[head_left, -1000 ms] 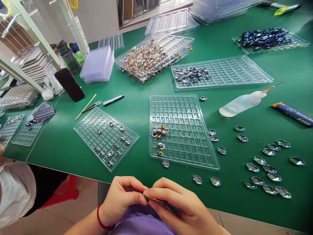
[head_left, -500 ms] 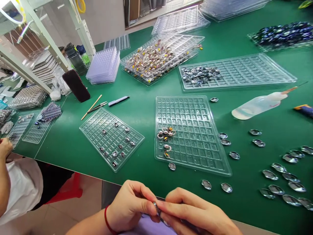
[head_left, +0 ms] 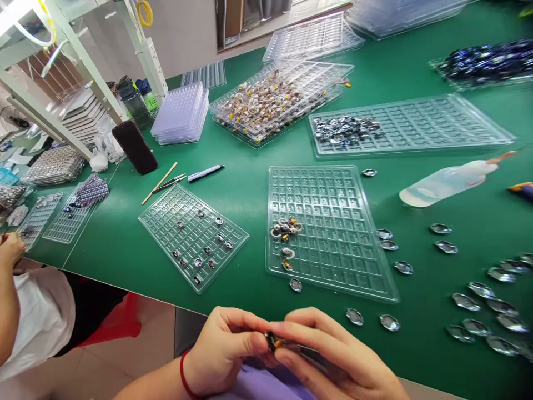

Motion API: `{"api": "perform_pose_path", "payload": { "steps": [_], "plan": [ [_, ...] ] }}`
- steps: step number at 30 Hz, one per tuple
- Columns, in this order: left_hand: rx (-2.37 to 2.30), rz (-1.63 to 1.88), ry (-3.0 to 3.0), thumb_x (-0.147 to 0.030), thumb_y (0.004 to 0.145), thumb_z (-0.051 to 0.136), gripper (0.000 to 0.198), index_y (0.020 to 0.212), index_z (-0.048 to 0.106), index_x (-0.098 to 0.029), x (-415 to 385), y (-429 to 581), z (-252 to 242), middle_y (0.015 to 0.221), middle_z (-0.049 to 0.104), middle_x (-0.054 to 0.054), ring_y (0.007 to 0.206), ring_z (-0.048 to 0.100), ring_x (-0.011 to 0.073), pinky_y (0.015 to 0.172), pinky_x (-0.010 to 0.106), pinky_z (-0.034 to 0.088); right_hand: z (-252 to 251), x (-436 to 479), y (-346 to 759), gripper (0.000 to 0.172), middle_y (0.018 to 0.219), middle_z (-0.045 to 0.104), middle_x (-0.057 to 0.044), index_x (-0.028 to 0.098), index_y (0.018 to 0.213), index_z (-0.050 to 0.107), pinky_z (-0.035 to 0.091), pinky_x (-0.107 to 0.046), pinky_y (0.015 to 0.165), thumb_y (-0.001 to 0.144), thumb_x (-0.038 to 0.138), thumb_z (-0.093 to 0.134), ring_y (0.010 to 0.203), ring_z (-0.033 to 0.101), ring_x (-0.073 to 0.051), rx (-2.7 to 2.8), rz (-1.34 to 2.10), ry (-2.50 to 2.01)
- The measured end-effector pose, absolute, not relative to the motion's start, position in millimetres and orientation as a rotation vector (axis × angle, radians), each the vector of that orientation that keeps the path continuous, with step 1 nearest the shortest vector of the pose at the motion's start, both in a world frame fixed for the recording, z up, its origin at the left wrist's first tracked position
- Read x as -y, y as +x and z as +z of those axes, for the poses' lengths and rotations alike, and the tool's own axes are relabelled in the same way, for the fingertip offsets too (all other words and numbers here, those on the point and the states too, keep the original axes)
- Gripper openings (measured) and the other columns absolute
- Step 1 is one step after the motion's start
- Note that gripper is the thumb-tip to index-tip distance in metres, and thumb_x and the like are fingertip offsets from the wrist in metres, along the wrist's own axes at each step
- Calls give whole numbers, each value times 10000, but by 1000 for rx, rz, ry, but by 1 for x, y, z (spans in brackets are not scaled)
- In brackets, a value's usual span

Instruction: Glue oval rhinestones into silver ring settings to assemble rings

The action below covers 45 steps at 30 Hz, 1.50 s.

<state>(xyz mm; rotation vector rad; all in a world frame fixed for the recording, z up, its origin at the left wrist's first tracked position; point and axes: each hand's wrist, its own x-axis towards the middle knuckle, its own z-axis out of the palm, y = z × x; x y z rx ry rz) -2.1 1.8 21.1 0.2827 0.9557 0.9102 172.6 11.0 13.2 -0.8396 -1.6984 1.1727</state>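
Note:
Close to the table's front edge, my left hand (head_left: 225, 349) pinches a small dark, shiny piece with an orange part (head_left: 273, 341) between thumb and forefinger. The fingers of my right hand (head_left: 331, 351) close on the same piece from the other side and cover much of it. Just beyond the hands lies a clear compartment tray (head_left: 333, 261) with several small ringed pieces (head_left: 286, 228) at its left. Loose faceted oval gems (head_left: 354, 316) lie on the green table around that tray's front and right.
Left of centre is a smaller tray (head_left: 166, 222) with scattered gems, near tweezers (head_left: 170, 183), a stick (head_left: 159, 183) and a pen (head_left: 205, 173). A squeeze bottle (head_left: 441, 183) lies at right. Filled trays (head_left: 328, 69) stand behind. A co-worker's hand (head_left: 11, 247) is at far left.
The piece between my fingers has turned, so its dark end and orange part now show. My right fingers have shifted around it. The whole view has moved slightly.

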Motion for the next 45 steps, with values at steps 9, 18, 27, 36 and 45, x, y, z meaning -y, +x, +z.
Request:
{"api": "perform_pose_path", "payload": {
  "steps": [9, 18, 27, 36, 45],
  "plan": [
    [-961, 912, 307, -348, 531, 947, 324, 777, 816, -182, -4, -6, 17, 616, 767, 21, 501, 661, 85, 534, 167, 501, 20, -15, 166, 158, 801, 640, 16, 263, 935, 647, 544, -143, 603, 892, 123, 588, 681, 643, -88, 1584, 1242, -878],
    [-1123, 930, 675, -302, 589, 922, 231, 782, 829, -215, -2, -14, 21, 736, 797, 30, 636, 667, 93, 618, 155, 500, 11, -10, 159, 144, 689, 557, 29, 220, 762, 561, 487, -143, 548, 896, 211, 613, 604, 554, -85, 1478, 1266, -1013],
    [-1096, 911, 445, -331, 564, 926, 299, 777, 818, -150, -4, -9, 23, 675, 788, 82, 553, 672, 138, 568, 231, 514, 29, -24, 191, 256, 895, 647, -45, 235, 1071, 637, 548, -152, 664, 952, 88, 465, 756, 651, -97, 1926, 1247, -667],
    [-1139, 867, 561, -287, 589, 918, 238, 770, 816, -172, -3, -7, 29, 688, 780, 55, 601, 685, 126, 596, 204, 528, 13, -20, 185, 228, 827, 705, -90, 132, 1093, 615, 570, -296, 669, 952, 69, 448, 735, 642, -173, 2098, 474, -608],
    [-1185, 909, 722, -288, 654, 879, 183, 799, 819, -195, 0, -5, 33, 728, 775, 47, 648, 676, 124, 617, 190, 536, 7, -11, 177, 240, 764, 674, -94, 97, 1067, 584, 554, -301, 608, 872, -17, 503, 708, 627, -183, 2059, 434, -687]
  ]
}}
